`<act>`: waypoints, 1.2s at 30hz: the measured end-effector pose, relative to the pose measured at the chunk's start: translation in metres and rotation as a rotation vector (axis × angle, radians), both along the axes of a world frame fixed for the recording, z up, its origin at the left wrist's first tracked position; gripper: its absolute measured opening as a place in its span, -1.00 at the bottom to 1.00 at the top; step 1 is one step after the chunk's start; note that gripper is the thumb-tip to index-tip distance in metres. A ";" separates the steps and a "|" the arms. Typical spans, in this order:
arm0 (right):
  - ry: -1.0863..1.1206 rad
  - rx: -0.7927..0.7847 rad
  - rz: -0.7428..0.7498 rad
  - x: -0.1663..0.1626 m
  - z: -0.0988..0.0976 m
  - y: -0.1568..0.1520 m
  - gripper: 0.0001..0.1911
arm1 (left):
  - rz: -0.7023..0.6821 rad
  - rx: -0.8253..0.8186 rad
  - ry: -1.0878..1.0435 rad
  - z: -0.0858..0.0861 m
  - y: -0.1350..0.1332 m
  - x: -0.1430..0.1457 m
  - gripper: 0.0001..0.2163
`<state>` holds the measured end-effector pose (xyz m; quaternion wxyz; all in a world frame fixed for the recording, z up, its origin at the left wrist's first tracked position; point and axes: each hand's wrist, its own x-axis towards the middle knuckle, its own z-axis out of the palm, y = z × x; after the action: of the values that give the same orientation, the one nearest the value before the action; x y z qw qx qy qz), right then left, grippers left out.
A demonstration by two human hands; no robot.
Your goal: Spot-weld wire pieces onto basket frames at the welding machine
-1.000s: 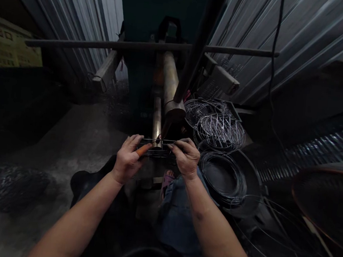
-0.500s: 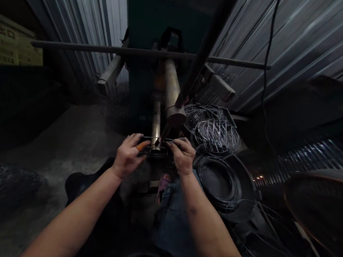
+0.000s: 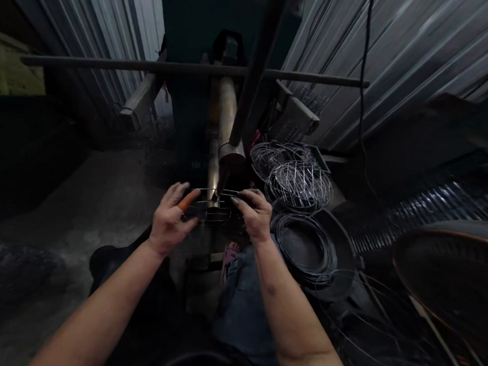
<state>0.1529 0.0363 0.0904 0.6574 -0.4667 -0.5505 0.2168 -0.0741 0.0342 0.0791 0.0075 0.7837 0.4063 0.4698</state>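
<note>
My left hand (image 3: 169,217), an orange cover on one finger, holds the left end of a thin wire frame (image 3: 217,220). Its thumb stands somewhat apart from the fingers. At the right end, my right hand (image 3: 257,211) pinches the wire between thumb and fingers. Between the hands, the frame lies at the tip of a lower metal rod (image 3: 213,172), where a dark pointed upper piece comes down. Above is a thicker metal cylinder (image 3: 228,113). Whether the wires touch the rod is too dark and blurred to tell.
A long horizontal bar (image 3: 185,69) crosses the machine's front, and a dark slanting bar (image 3: 258,64) rises from the cylinder. To the right lie bundled wire pieces (image 3: 297,182) and a wire coil (image 3: 278,248) in a dark basin. A dark round vessel (image 3: 453,275) stands farther right.
The view has shifted, so the machine sits farther left. My left thumb and fingers have spread a little. The wire frame's upper wire now looks bowed between my hands.
</note>
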 end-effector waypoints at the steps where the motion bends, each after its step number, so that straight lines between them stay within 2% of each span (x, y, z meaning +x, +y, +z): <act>1: 0.042 -0.033 0.006 0.010 -0.005 0.000 -0.80 | 0.051 0.021 -0.046 -0.002 -0.010 0.002 -0.50; 3: 0.157 -0.139 0.088 0.033 -0.018 0.001 -0.70 | 0.133 0.024 -0.145 -0.012 -0.032 0.009 -0.53; 4: 0.211 -0.210 0.162 0.044 -0.025 0.003 -0.69 | 0.138 -0.025 -0.187 -0.021 -0.042 0.015 -0.59; 6: 0.278 -0.339 0.264 0.060 -0.039 0.009 -0.72 | 0.115 -0.245 -0.274 -0.041 -0.054 0.030 -0.65; 8: 0.288 -0.401 0.249 0.068 -0.049 0.015 -0.71 | 0.164 -0.457 -0.398 -0.061 -0.054 0.049 -0.50; 11: 0.286 -0.396 0.184 0.068 -0.055 0.020 -0.69 | 0.251 -0.597 -0.534 -0.076 -0.039 0.076 -0.30; 16: 0.228 -0.328 0.178 0.064 -0.043 -0.005 -0.73 | 0.272 -0.682 -0.770 -0.071 -0.022 0.102 -0.15; 20: 0.016 -0.247 0.184 0.049 -0.018 -0.045 -0.83 | 0.106 -0.776 -1.028 -0.068 -0.024 0.104 -0.22; 23: -0.135 -0.209 0.149 0.029 0.003 -0.061 -0.94 | -0.011 -0.821 -1.198 -0.068 -0.025 0.101 -0.27; 26: -0.204 -0.174 0.102 0.012 0.017 -0.060 -0.93 | -0.038 -0.837 -1.307 -0.065 -0.023 0.098 -0.29; 31: -0.323 -0.132 0.054 -0.007 0.024 -0.048 -0.88 | -0.103 -0.883 -1.425 -0.058 -0.015 0.090 -0.23; 36: -0.450 -0.122 0.002 -0.017 0.028 -0.040 -0.85 | -0.131 -0.891 -1.438 -0.060 -0.006 0.087 -0.37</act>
<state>0.1358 -0.0040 0.1188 0.4886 -0.5416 -0.6694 0.1408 0.0126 0.0277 0.0195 0.5990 0.2400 0.4036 0.6486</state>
